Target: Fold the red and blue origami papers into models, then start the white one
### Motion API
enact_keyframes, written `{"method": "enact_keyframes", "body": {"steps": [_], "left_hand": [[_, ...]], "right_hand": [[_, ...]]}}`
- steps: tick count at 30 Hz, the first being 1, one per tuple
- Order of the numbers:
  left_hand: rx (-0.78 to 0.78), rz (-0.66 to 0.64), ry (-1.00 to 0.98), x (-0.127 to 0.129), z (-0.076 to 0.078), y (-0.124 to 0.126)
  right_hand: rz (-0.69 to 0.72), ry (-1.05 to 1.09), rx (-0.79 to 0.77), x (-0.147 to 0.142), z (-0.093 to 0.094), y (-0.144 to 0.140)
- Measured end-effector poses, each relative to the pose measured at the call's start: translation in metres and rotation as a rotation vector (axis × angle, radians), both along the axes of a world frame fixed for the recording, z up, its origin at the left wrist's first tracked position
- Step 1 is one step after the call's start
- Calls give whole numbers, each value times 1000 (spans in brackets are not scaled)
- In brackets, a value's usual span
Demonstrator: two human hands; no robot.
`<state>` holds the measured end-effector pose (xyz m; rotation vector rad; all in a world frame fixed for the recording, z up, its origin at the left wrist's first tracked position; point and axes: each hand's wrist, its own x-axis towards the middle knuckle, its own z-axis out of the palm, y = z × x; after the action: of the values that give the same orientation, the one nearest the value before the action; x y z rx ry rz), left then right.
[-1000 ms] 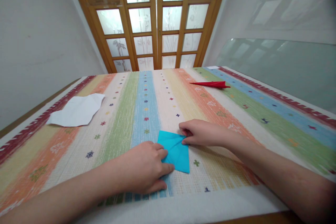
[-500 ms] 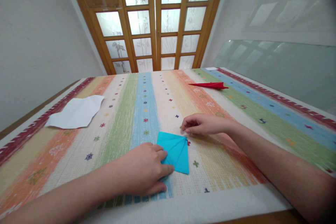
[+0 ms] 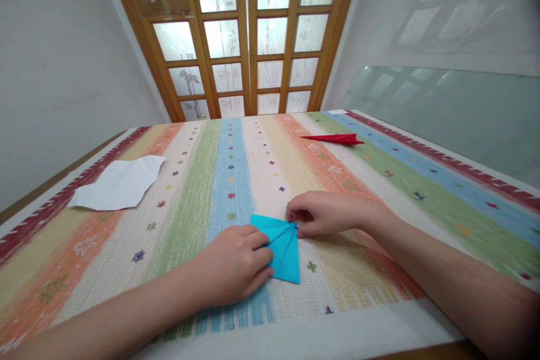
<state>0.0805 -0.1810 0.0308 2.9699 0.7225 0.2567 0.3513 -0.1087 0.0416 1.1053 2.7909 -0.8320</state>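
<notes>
A folded blue paper (image 3: 283, 247) lies on the striped tablecloth (image 3: 202, 180) near the front edge. My left hand (image 3: 234, 264) lies flat on the paper's left part and presses it down. My right hand (image 3: 323, 212) is at the paper's upper right corner, thumb and fingertips pinched together at that tip. Fold lines fan out across the paper from that corner.
A white folded paper (image 3: 118, 184) lies at the left of the table. A red folded paper (image 3: 335, 138) lies at the far right. Wooden glazed doors (image 3: 248, 34) stand behind the table, and a glass pane (image 3: 442, 112) leans along the right wall.
My right hand lifted away from the blue paper's corner, then came back and pinched it. My left hand stayed on the paper.
</notes>
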Motion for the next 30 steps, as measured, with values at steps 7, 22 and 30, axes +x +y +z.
{"method": "enact_keyframes", "body": {"steps": [7,22,30], "left_hand": [[7,3,-68,4,-9,-3],[-68,7,-3,3,-11,-3],[-56,4,-12,2,-13,-2]], "right_hand": [[30,-25,105,0,-3,-2],[94,-94,386,-11,-6,-9],[114,-101,418,-11,-7,-8]]}}
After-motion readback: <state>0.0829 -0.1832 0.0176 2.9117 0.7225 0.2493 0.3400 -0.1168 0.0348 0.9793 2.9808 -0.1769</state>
